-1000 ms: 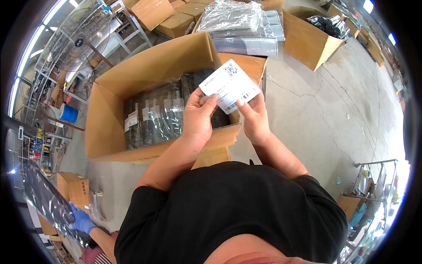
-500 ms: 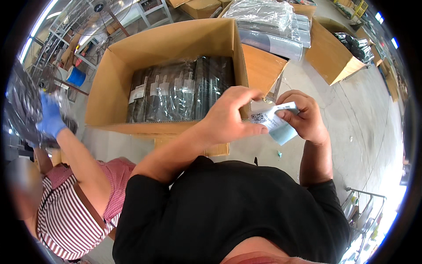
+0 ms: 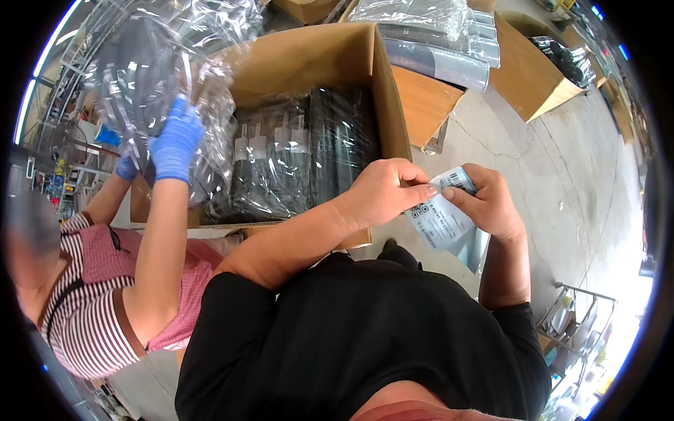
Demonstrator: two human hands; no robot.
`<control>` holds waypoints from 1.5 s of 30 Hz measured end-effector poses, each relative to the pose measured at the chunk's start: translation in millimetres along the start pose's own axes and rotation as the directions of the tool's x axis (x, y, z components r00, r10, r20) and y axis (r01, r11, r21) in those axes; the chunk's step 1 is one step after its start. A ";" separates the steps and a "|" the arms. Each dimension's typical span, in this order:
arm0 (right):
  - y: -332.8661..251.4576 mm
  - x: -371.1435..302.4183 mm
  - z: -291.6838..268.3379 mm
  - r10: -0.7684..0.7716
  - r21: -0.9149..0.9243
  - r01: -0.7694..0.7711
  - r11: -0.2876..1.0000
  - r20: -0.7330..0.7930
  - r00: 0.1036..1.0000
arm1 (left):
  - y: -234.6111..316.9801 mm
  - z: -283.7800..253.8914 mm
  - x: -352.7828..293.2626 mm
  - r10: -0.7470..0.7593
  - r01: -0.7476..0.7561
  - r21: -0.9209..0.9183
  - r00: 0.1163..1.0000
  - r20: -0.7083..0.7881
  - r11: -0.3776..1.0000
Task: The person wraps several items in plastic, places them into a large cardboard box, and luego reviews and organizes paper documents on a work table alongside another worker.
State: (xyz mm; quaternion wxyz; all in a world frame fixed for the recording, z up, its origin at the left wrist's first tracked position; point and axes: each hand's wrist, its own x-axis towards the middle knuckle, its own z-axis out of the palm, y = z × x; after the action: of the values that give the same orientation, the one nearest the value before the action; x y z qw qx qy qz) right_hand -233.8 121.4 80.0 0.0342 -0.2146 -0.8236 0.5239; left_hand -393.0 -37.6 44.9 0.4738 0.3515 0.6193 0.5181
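White printed label [image 3: 441, 217], creased, pinched between both hands.

White paper label sheet [image 3: 441, 219], matt w/ printed black code marks, slightly creased, pinched between bare left hand [image 3: 382, 193] and bare right hand [image 3: 490, 203]. Big brown corrugated cardboard box [image 3: 337, 56]: matt, rough-fibred walls, raw cut edges. Inside it, black items in clear glossy plastic bags [image 3: 302, 151], crinkled film, strong glare. Co-worker's blue rubbery glove [image 3: 175, 140], finely textured, semi-matt, grips a clear crinkly plastic bag [image 3: 147, 70], very shiny. Grey concrete floor [image 3: 547, 175]: smooth, dull, hairline cracks. Black cloth shirt [image 3: 365, 337], soft matt knit. Red-and-white striped cloth top [image 3: 91, 309], matt.
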 end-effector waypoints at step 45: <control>178.2 92.8 -34.3 0.506 0.193 -0.507 0.840 0.056 0.860 | -296.6 -126.4 156.8 0.167 0.557 0.711 0.725 -0.668 0.430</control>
State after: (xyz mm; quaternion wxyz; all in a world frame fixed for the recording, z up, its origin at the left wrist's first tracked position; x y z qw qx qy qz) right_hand -251.6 250.6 -76.7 -0.0850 -0.4191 -0.6803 0.5952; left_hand -544.4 4.6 -277.4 0.0323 0.2575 0.9555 0.1403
